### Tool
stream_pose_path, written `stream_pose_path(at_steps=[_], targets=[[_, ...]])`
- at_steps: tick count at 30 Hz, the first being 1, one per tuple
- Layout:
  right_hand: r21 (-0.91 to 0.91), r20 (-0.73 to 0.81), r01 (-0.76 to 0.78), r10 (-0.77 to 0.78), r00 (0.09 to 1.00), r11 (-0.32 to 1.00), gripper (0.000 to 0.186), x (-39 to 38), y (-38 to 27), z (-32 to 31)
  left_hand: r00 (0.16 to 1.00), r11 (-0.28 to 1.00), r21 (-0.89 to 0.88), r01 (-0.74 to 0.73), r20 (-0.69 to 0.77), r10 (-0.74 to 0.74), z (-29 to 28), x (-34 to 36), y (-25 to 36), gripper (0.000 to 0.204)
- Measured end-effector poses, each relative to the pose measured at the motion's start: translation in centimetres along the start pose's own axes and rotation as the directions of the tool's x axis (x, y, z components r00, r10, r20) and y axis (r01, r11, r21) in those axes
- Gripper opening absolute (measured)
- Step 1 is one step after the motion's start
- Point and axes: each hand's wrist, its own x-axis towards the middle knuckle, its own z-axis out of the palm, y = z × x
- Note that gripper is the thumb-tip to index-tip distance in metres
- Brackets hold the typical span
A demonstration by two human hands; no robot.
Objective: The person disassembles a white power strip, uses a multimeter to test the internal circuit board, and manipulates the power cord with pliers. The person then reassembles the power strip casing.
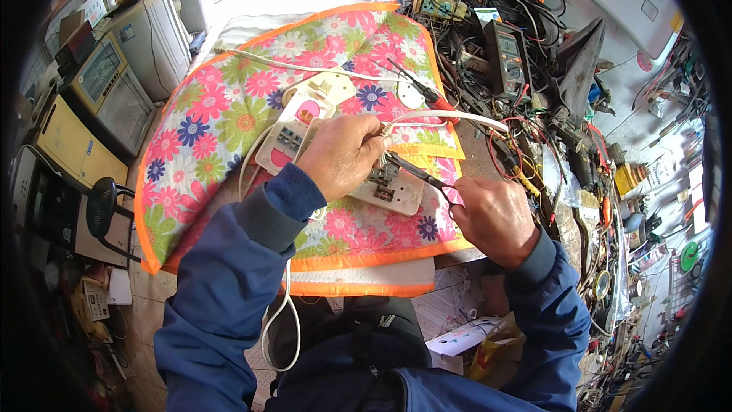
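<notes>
Now I see the left hand (343, 154) pinching a round white cable (450, 115) above an opened white plastic power strip (408, 197) on pink-flowered cloth (206, 111), the right hand (497, 217) gripping dark metal scissors (415, 171); I'd snip lightly, clear of that pinch.

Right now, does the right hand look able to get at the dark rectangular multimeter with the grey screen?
Probably not freely: the right hand is occupied with dark-handled metal scissors, and tangled thin wires lie between. The multimeter's face, though, looks uncovered.
</notes>
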Motion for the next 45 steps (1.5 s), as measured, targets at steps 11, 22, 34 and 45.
stream_pose_path(at_steps=[11, 22, 34, 45], targets=[[-0.009, -0.028, 0.052, -0.052, 0.998, 0.999, 0.012, 0.3, 0.1, 0.4, 1.000, 1.000, -0.009, -0.003, 0.023, 0.003, -0.2, 0.0, 0.2, 0.021], [-0.046, -0.007, -0.153, 0.153, 0.988, 0.987, 0.017, -0.1, 3.8, 0.6, 0.999, 0.974, -0.224, 0.033, -0.020, -0.038, -0.7, -0.3, 0.9, 0.024], [0.184, -0.274, 0.217, -0.162, 0.948, 0.959, 0.065, 3.0, -0.7, 1.7, 0.988, 0.957, -0.283, 0.060, -0.121, -0.098, -2.7, -0.1, 0.9, 0.028], [0.325, -0.129, 0.145, -0.108, 0.986, 0.935, 0.064, 4.9, -3.6, 3.1, 0.987, 0.959, -0.280, 0.038, -0.139, -0.080, -2.6, 0.0, 0.5, 0.029]])
